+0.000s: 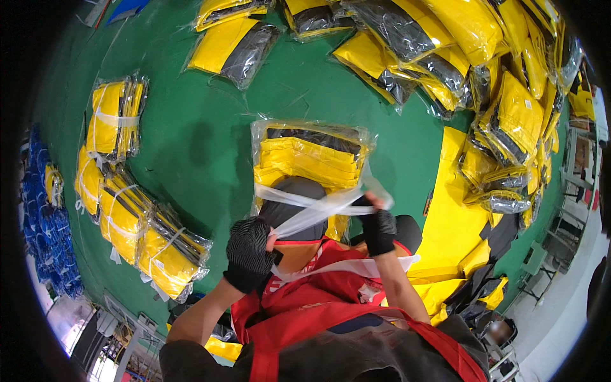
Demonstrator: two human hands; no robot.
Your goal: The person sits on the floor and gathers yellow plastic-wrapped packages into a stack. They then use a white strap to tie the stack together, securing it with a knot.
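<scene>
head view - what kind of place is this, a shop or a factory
Likely a garment packing floor: loose bagged yellow garments heaped on the green floor, tied bundles stacked left, both gloved hands pulling a clear strap round another stack.

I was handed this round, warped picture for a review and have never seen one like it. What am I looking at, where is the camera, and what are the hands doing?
The camera sits on a person's head and looks down through a very wide lens, so straight edges bend near the rim. The forearms entering from the bottom are that person's own. Both hands wear dark knit gloves. The left hand and the right hand each grip a clear plastic strap, pulled taut between them across a bundle of yellow and black folded items in clear bags. The bundle stands on a green floor. To the left lie bundles already bound with straps. At the top and right is a loose pile of the same bagged items. The person wears a red apron.
</scene>
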